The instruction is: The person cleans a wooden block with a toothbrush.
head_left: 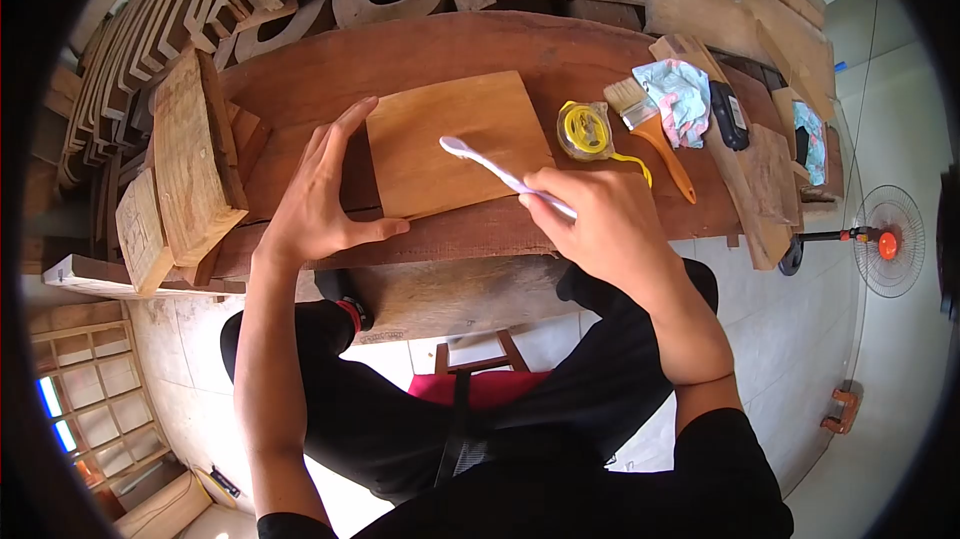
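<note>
Closest to the camera are the person's black-clad knees and a red stool seat (480,386) between them. Above, the right hand (590,222) grips the handle of a white toothbrush (495,173), whose head rests on a flat, light-brown wooden board (455,144). The board lies on a dark wooden workbench (480,49). The left hand (325,194) holds nothing; it lies open and flat, fingers spread, pressing on the board's left edge. Just right of the board sit a yellow tape measure (585,129), a paintbrush (650,134) with an orange handle, and a crumpled cloth (680,94). Stacked wooden blocks (190,174) stand to the left.
</note>
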`<state>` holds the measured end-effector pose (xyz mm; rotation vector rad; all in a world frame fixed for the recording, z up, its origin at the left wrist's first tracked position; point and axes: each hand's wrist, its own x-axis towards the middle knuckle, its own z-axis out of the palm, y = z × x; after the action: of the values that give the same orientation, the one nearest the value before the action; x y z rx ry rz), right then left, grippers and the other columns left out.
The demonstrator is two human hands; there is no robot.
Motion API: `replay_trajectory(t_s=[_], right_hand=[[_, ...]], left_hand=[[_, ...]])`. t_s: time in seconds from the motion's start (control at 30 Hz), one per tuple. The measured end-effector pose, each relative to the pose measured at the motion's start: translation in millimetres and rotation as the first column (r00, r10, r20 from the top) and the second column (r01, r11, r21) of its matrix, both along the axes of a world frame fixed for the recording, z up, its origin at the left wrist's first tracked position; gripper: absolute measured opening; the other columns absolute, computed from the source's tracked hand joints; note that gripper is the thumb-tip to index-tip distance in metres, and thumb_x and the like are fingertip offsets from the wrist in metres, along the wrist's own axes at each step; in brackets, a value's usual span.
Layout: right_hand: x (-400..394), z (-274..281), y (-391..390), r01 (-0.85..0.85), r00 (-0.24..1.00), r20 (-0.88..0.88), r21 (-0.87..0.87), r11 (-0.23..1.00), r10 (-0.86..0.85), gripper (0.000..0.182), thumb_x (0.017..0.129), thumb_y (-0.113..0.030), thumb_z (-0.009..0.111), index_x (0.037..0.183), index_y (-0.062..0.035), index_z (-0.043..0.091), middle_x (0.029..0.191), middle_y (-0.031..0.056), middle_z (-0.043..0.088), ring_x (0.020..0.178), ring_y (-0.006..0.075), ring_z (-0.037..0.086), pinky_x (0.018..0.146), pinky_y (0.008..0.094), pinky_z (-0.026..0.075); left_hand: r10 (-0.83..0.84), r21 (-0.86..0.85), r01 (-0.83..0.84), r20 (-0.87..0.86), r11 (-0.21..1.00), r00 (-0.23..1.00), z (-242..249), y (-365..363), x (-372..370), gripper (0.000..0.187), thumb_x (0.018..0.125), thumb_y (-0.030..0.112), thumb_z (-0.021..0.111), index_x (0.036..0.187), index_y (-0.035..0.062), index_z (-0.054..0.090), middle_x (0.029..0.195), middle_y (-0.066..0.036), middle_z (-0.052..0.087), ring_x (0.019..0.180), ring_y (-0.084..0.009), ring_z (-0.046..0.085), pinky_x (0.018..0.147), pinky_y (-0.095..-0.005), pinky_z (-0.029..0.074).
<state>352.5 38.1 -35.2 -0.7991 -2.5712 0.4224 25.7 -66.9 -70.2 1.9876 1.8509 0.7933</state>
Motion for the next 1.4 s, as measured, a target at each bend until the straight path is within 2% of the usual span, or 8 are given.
replay_trajectory(t_s=[0.13,0.53,0.67,0.77,0.8,1.07,1.23,1.4], right_hand=[[16.3,16.3,36.1,0.3,0.948,0.141,-0.107,0.948,-0.285,0.02,0.104,-0.032,0.075,0.106,-0.0132,0.082,0.078,0.0135,0.077,0.068,0.036,0.076,0.061,0.0474,0.055],[28.2,2.8,42.2,0.205,0.979,0.06,-0.167,0.965,-0.197,0.019,0.103,-0.03,0.076,0.107,-0.0118,0.082,0.077,0.0135,0.077,0.067,0.0324,0.075,0.062,0.0442,0.055],[31.3,-7.1,12.3,-0.154,0.985,-0.09,-0.114,0.981,0.144,0.016,0.098,-0.02,0.084,0.109,-0.0082,0.084,0.09,0.0118,0.083,0.073,0.0269,0.08,0.065,0.0371,0.06],[45.6,1.4,29.3,0.162,0.985,0.086,-0.193,0.968,-0.148,0.017,0.098,-0.02,0.084,0.11,-0.008,0.084,0.093,0.0115,0.084,0.077,0.027,0.081,0.066,0.0376,0.061],[37.7,-8.2,36.3,0.125,0.981,-0.142,-0.037,0.992,-0.129,0.014,0.1,-0.023,0.081,0.105,-0.011,0.084,0.082,0.0097,0.081,0.064,0.0259,0.076,0.06,0.0408,0.058],[38.7,-10.2,34.5,0.15,0.984,-0.086,-0.048,0.987,-0.154,0.015,0.1,-0.025,0.08,0.106,-0.0123,0.085,0.082,0.0114,0.08,0.064,0.0291,0.076,0.06,0.0423,0.057],[17.9,-12.3,4.4,-0.133,0.968,-0.216,-0.013,0.991,0.127,0.015,0.101,-0.025,0.079,0.107,-0.0116,0.085,0.078,0.0124,0.078,0.066,0.0317,0.076,0.062,0.0439,0.058],[34.9,-5.5,36.8,0.136,0.989,-0.054,-0.018,0.991,-0.137,0.015,0.102,-0.026,0.078,0.107,-0.0136,0.084,0.077,0.0131,0.077,0.065,0.032,0.075,0.059,0.0445,0.056]], left_hand=[[-0.012,0.001,0.012,-0.01,1.0,1.0,-2.4,-0.8,-0.9,0.136,0.061,0.049,0.102,0.173,0.0133,0.033,0.167,-0.022,0.048,0.154,-0.0436,0.044,0.132,-0.0546,0.036],[0.019,0.023,-0.018,-0.052,1.0,0.998,-4.1,4.8,5.2,0.139,0.06,0.053,0.102,0.171,0.0074,0.033,0.165,-0.022,0.049,0.153,-0.0444,0.045,0.13,-0.0565,0.036],[0.014,0.089,-0.012,-0.021,0.996,1.0,-10.6,4.3,6.7,0.137,0.06,0.052,0.102,0.171,0.007,0.034,0.162,-0.023,0.051,0.149,-0.0448,0.047,0.127,-0.0561,0.038],[0.032,0.095,-0.035,0.028,0.995,0.999,-17.1,2.6,7.6,0.138,0.06,0.052,0.102,0.171,0.0067,0.034,0.16,-0.024,0.053,0.147,-0.045,0.048,0.126,-0.0558,0.039],[0.038,0.114,-0.041,0.025,0.993,0.999,-21.9,2.0,7.0,0.138,0.06,0.052,0.101,0.171,0.0066,0.034,0.16,-0.024,0.053,0.147,-0.0452,0.048,0.126,-0.0557,0.039],[0.055,0.124,-0.059,0.039,0.99,0.998,-24.5,0.4,6.2,0.138,0.06,0.053,0.1,0.171,0.0061,0.034,0.157,-0.026,0.054,0.147,-0.0454,0.047,0.125,-0.056,0.04],[0.06,0.13,-0.066,0.05,0.989,0.997,-26.2,0.2,6.5,0.137,0.06,0.053,0.1,0.171,0.0059,0.034,0.158,-0.025,0.053,0.146,-0.0461,0.048,0.125,-0.0567,0.04],[0.032,0.15,-0.035,0.022,0.988,0.999,-25.9,1.7,5.9,0.136,0.061,0.052,0.1,0.171,0.0061,0.034,0.162,-0.024,0.051,0.147,-0.047,0.047,0.125,-0.0572,0.04]])
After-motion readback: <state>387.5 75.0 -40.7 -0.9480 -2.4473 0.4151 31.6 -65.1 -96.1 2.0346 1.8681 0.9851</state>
